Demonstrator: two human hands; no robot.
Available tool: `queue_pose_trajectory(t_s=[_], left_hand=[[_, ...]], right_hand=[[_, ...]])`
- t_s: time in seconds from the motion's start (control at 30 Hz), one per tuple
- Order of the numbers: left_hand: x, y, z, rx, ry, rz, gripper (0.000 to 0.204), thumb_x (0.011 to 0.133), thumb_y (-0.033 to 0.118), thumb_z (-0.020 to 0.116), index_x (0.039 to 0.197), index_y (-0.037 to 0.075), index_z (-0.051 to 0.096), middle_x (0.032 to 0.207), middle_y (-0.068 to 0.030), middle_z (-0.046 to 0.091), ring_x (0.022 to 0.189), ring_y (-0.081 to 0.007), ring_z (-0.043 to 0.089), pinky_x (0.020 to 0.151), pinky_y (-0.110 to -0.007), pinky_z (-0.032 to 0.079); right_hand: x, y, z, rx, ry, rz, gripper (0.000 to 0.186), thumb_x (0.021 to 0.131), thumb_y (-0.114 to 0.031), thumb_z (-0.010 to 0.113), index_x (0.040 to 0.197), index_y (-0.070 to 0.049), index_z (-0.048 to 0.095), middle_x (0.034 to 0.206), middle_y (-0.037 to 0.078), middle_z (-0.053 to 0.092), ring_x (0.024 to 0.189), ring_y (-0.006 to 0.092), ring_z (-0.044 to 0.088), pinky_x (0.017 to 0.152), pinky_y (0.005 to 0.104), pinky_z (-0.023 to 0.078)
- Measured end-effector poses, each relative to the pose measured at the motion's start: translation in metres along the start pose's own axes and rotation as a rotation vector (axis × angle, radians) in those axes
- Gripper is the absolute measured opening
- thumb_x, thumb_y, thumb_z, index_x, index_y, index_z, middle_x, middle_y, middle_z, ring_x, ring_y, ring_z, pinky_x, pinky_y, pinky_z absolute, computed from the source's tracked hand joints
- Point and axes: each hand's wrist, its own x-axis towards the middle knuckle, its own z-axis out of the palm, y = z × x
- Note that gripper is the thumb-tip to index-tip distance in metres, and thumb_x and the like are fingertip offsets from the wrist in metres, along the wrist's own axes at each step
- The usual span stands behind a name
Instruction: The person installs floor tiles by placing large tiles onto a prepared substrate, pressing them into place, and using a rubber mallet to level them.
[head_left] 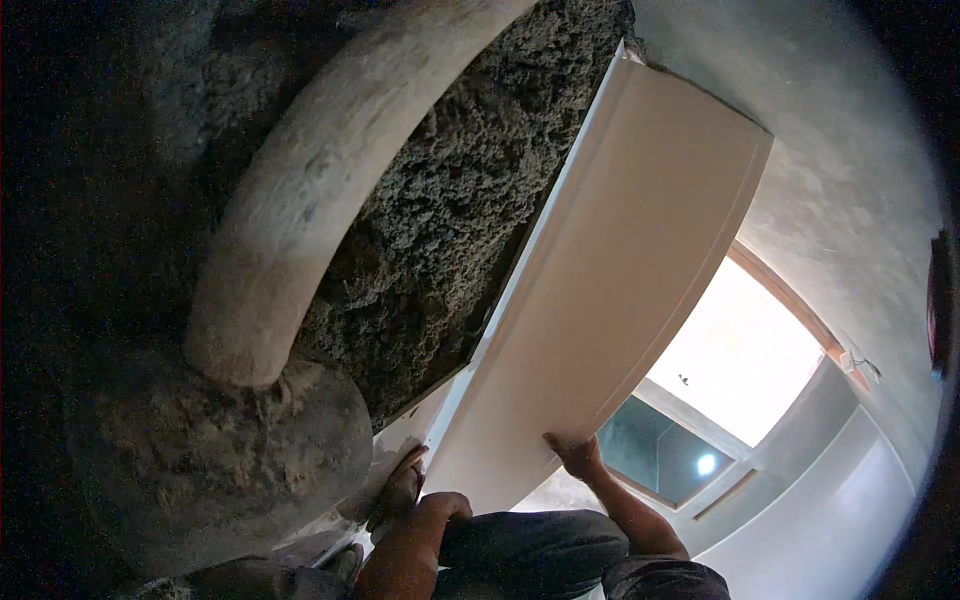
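Note:
A long cream panel (pixel 620 250) with a white strip along its left edge (pixel 540 220) runs diagonally beside rough dark cement. My right hand (pixel 580 455) grips the panel's right edge, thumb over the face and the other fingers mostly hidden. Lower down, my left hand (pixel 445 508) is curled on the near part of the same panel, its fingertips out of sight. Just left of it is what looks like a foot (pixel 398 492) at the strip's lower end. My dark-clothed leg (pixel 530 550) lies between my forearms.
A pale curved beam or pipe (pixel 270 220) crosses the rough dark surface (pixel 440 180) at left, meeting a rounded cement base (pixel 210 450). At right are a grey plastered wall (pixel 830 180), a bright wood-framed opening (pixel 740 340), a darker pane (pixel 670 460) and glossy white panelling (pixel 830 520).

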Motion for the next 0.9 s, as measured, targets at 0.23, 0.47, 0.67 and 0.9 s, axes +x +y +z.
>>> queue_pose_trajectory(t_s=[0.23,0.47,0.67,0.9], left_hand=[[-0.006,0.004,-0.004,-0.013,0.001,0.008,0.038,0.077,0.026,0.064,0.112,0.011,0.069,0.124,-0.0104,0.063,0.108,-0.0282,0.062,0.089,-0.049,0.046],[-0.007,0.008,-0.007,-0.011,-0.001,0.010,0.039,0.077,0.026,0.065,0.112,0.011,0.069,0.124,-0.0103,0.063,0.108,-0.0280,0.061,0.089,-0.049,0.046],[-0.007,0.007,-0.010,-0.002,-0.004,0.002,0.039,0.077,0.026,0.065,0.112,0.011,0.068,0.124,-0.0102,0.063,0.108,-0.0279,0.061,0.089,-0.049,0.046],[-0.008,0.012,-0.010,0.011,-0.013,-0.004,0.039,0.077,0.026,0.065,0.113,0.011,0.068,0.125,-0.0101,0.063,0.108,-0.0277,0.061,0.089,-0.048,0.046]], right_hand=[[0.003,0.005,-0.001,0.079,-0.084,0.033,0.052,0.082,-0.033,0.075,0.118,0.000,0.056,0.114,0.020,0.063,0.107,0.0367,0.059,0.089,0.0454,0.048],[0.004,0.006,0.001,0.086,-0.044,-0.004,0.051,0.084,-0.034,0.073,0.120,-0.002,0.055,0.116,0.020,0.062,0.110,0.0366,0.058,0.090,0.0451,0.048],[0.000,-0.008,-0.009,0.083,-0.027,0.132,0.041,0.088,-0.036,0.068,0.114,-0.005,0.061,0.109,0.018,0.067,0.099,0.0340,0.064,0.085,0.0425,0.051],[-0.006,0.009,-0.011,-0.112,-0.031,-0.133,0.022,0.096,-0.030,0.054,0.101,-0.013,0.069,0.099,0.012,0.071,0.088,0.0333,0.068,0.074,0.0440,0.054]])
